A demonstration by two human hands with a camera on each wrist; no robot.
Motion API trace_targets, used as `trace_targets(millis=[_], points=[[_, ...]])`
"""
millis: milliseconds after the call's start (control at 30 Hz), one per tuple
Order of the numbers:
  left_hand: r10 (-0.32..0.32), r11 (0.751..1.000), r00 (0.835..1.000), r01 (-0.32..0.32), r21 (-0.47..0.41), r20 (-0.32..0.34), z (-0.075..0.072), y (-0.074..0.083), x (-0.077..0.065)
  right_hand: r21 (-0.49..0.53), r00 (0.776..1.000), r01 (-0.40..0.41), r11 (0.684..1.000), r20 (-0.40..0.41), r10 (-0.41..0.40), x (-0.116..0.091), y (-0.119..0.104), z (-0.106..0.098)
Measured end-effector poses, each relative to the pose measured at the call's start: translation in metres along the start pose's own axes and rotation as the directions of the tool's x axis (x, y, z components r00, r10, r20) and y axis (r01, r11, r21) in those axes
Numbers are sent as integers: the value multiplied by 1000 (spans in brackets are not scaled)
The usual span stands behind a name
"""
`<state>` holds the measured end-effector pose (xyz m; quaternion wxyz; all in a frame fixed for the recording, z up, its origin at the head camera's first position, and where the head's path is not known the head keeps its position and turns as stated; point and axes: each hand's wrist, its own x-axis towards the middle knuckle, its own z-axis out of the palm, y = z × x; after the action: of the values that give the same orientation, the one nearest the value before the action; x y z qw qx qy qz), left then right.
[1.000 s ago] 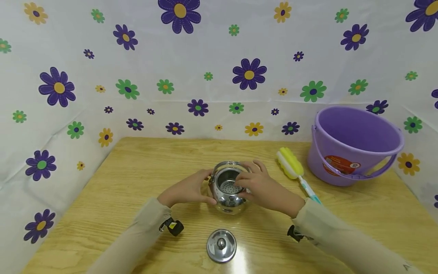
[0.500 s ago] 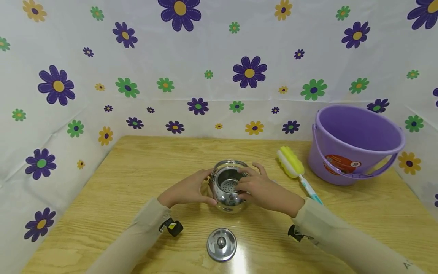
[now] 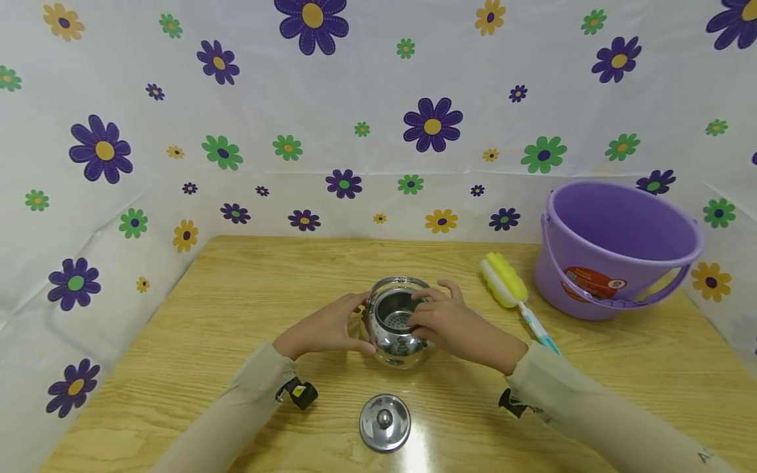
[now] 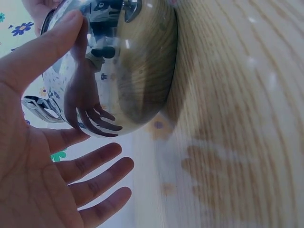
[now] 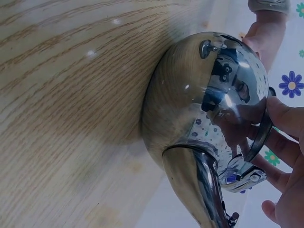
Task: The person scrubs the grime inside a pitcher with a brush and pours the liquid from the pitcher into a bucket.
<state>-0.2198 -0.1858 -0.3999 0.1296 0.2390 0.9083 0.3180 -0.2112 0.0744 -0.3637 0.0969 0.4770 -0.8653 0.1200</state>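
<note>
On the wooden table [image 3: 248, 263], to the left of the purple bucket [image 3: 591, 256], the steel teapot [image 3: 397, 345] stands uncovered. The left hand [image 3: 324, 325] touches its side with fingers spread wide; the right hand [image 3: 458, 325] pinches its upper rim. The round lid [image 3: 384, 422] lies in front.

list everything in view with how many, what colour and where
kettle: 1, shiny silver, upright between the hands
strainer: 1, silver, inside the kettle's open top
lid: 1, silver, on the table, nearer the person than the kettle
brush: 1, yellow and white head, white and teal handle, between kettle and bucket
bucket: 1, purple, red label, far right
table: 1, light wood, underneath
flowered sheet: count unclear, white, behind and beside the table
wrist cameras: 2, black, one per wrist
sleeves: 2, cream, on both arms
left hand: 1, bare, at the kettle's left side
right hand: 1, bare, at the kettle's right rim
</note>
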Motion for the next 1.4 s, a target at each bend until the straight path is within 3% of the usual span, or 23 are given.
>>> trace_targets(millis=[167, 667, 1000, 1400], points=[[5, 1000, 1000, -5, -2, 2, 1, 0, 0, 19, 999, -1, 1000, -47, 2, 0, 1, 2], [-30, 999, 1000, 30, 16, 9, 0, 3, -1, -65, 982, 5, 998, -190, -17, -4, 3, 8], [-8, 1000, 1000, 8, 8, 4, 3, -1, 0, -165, 929, 95, 982, -339, -147, -7, 8, 18], [-9, 1000, 1000, 9, 0, 7, 2, 0, -1, -172, 893, 152, 973, -398, -210, -5, 10, 16]])
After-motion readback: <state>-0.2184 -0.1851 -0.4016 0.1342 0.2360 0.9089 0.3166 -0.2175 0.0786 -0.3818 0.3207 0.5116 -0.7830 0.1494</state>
